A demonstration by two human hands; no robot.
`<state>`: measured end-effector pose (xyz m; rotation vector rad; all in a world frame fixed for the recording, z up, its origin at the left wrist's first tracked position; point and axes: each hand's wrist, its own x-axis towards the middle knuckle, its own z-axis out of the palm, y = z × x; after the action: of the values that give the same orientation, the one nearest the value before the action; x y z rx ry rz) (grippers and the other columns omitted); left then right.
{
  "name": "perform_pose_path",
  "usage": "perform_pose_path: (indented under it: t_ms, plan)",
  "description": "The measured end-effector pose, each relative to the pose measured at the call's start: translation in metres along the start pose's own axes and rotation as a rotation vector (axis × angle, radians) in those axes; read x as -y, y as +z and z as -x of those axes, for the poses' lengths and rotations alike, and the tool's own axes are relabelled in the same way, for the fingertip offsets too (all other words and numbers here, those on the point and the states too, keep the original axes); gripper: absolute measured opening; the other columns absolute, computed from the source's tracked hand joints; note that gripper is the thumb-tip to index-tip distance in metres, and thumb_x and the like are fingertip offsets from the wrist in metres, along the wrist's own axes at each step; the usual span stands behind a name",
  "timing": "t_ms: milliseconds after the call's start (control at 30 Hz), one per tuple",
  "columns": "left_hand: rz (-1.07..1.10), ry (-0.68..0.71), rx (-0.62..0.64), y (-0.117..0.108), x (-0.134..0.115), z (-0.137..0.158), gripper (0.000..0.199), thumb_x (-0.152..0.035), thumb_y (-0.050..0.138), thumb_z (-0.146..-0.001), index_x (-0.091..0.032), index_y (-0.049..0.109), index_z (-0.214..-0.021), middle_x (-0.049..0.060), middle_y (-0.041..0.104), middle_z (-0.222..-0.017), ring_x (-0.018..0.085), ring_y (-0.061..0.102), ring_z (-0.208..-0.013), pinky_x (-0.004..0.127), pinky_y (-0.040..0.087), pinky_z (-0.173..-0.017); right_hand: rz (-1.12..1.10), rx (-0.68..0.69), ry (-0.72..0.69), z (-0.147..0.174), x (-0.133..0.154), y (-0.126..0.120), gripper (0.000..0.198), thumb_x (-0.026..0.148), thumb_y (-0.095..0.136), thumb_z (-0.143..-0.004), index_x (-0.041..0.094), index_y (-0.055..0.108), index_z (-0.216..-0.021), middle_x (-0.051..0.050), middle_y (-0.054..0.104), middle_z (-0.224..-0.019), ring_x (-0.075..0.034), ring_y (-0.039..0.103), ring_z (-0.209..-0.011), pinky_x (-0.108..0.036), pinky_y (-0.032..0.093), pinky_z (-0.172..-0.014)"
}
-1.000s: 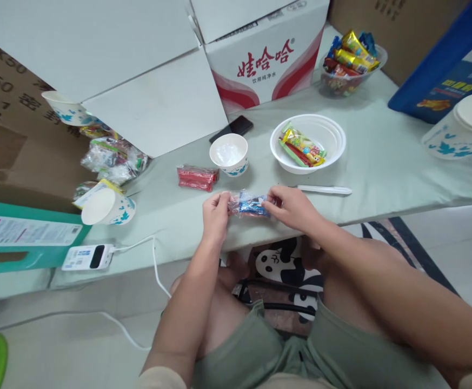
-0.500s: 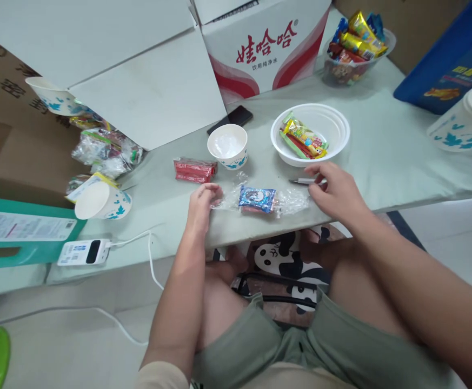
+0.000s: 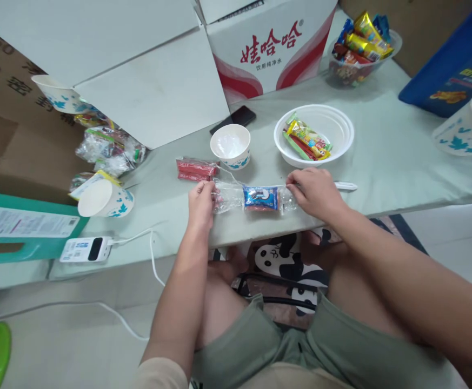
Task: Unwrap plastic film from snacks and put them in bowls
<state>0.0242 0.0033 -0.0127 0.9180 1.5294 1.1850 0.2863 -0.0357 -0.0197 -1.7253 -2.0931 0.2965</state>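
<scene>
A blue snack packet (image 3: 260, 198) lies near the table's front edge on a crinkled sheet of clear plastic wrap (image 3: 231, 199), with something reddish under it. My left hand (image 3: 201, 204) pinches the wrap's left end. The other end is pinched by my right hand (image 3: 313, 190), so the wrap stretches between them. Just past my right hand lies a white-handled utility knife (image 3: 346, 186), its blade end hidden behind the hand. Beyond my left hand sits a red packet in clear film (image 3: 197, 169). A paper cup (image 3: 231, 147) with clear film inside stands behind the wrap.
A white bowl (image 3: 347, 129) with several snack packets stands right of the cup. Behind are a phone (image 3: 239, 118), a white carton (image 3: 274, 59) and a clear tub of snacks (image 3: 396, 46). A power bank (image 3: 85, 250) with a white cable lies at left, near a tipped paper cup (image 3: 105, 199).
My right hand has moved left from the knife and taken the wrap's right end. The knife now lies farther right. My left hand has closed on the left end, and the wrap is pulled straighter.
</scene>
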Motion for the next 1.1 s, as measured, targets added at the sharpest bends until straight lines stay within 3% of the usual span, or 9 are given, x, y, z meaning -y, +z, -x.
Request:
perform_pose_path:
  t_ms: [133,233,367,500,633,767,933,1033,1100]
  plan:
    - [-0.098,0.022,-0.083,-0.007,0.002,-0.008,0.019,-0.026,0.057,-0.079,-0.02,0.049,-0.063,-0.006,0.047,-0.057,0.006,0.037,-0.039,0.021,0.024,-0.039,-0.018,-0.172,0.076,0.001,-0.002,-0.007,0.016,0.023,0.047,-0.089,0.02,0.063,-0.09,-0.011,0.072,-0.087,-0.029,0.063,-0.085,-0.04,0.038,-0.078]
    - [-0.219,0.127,-0.103,-0.014,0.005,-0.014,0.014,-0.029,0.059,-0.081,-0.02,0.053,-0.072,-0.005,0.052,-0.062,0.008,0.041,-0.046,0.022,0.033,-0.045,-0.069,-0.255,-0.008,0.006,0.007,-0.009,0.021,0.029,0.048,-0.092,0.019,0.065,-0.098,-0.011,0.072,-0.091,-0.028,0.063,-0.088,-0.04,0.041,-0.08]
    - [-0.483,0.51,-0.188,-0.021,0.007,-0.011,0.019,-0.03,0.07,-0.077,-0.021,0.058,-0.089,0.002,0.063,-0.09,0.014,0.059,-0.078,0.027,0.049,-0.073,-0.037,-0.154,-0.121,0.007,0.022,-0.002,0.034,0.038,0.059,-0.09,0.02,0.067,-0.117,-0.012,0.072,-0.108,-0.03,0.062,-0.102,-0.041,0.041,-0.086]
    - [-0.719,0.805,0.045,-0.017,0.007,0.003,0.014,-0.033,0.067,-0.083,-0.02,0.064,-0.086,0.007,0.066,-0.098,0.023,0.062,-0.102,0.038,0.047,-0.096,-0.022,-0.053,-0.038,-0.002,0.024,0.002,0.023,0.03,0.052,-0.094,0.02,0.073,-0.095,-0.01,0.073,-0.104,-0.027,0.064,-0.098,-0.037,0.041,-0.08]
    - [-0.833,0.648,0.327,-0.011,0.01,0.009,0.031,-0.038,0.068,-0.085,-0.02,0.066,-0.11,0.009,0.071,-0.11,0.023,0.065,-0.094,0.037,0.051,-0.089,0.067,-0.064,0.174,-0.006,0.024,-0.004,0.028,0.033,0.047,-0.098,0.024,0.073,-0.097,-0.006,0.075,-0.099,-0.023,0.064,-0.08,-0.033,0.034,-0.061]
    - [-0.806,0.547,0.428,-0.009,0.009,0.007,0.056,-0.04,0.071,-0.082,-0.02,0.058,-0.133,0.009,0.069,-0.119,0.014,0.056,-0.068,0.032,0.051,-0.073,0.272,-0.124,0.234,-0.001,0.03,-0.011,0.026,0.024,0.049,-0.095,0.024,0.073,-0.107,-0.008,0.074,-0.108,-0.024,0.063,-0.079,-0.034,0.031,-0.059]
    - [-0.798,0.561,0.46,-0.01,0.005,0.007,0.021,-0.036,0.058,-0.09,-0.019,0.07,-0.094,0.002,0.069,-0.079,0.016,0.056,-0.069,0.029,0.045,-0.069,0.234,-0.175,-0.093,0.004,0.036,-0.006,0.032,0.022,0.047,-0.097,0.022,0.071,-0.118,-0.01,0.073,-0.112,-0.026,0.062,-0.098,-0.038,0.04,-0.082]
    - [-0.752,0.595,0.449,-0.01,0.005,0.007,0.02,-0.034,0.057,-0.089,-0.019,0.066,-0.079,0.001,0.065,-0.072,0.015,0.055,-0.069,0.028,0.043,-0.067,0.209,-0.04,-0.088,0.003,0.033,0.002,0.039,0.024,0.055,-0.093,0.019,0.064,-0.131,-0.012,0.071,-0.124,-0.029,0.061,-0.106,-0.039,0.039,-0.088]
    - [-0.695,0.597,0.415,-0.011,0.004,0.008,0.021,-0.035,0.055,-0.089,-0.02,0.064,-0.078,0.0,0.062,-0.07,0.015,0.054,-0.068,0.028,0.042,-0.065,0.22,0.034,-0.028,0.002,0.029,0.004,0.041,0.019,0.054,-0.091,0.019,0.065,-0.131,-0.012,0.073,-0.116,-0.03,0.06,-0.106,-0.04,0.037,-0.09]
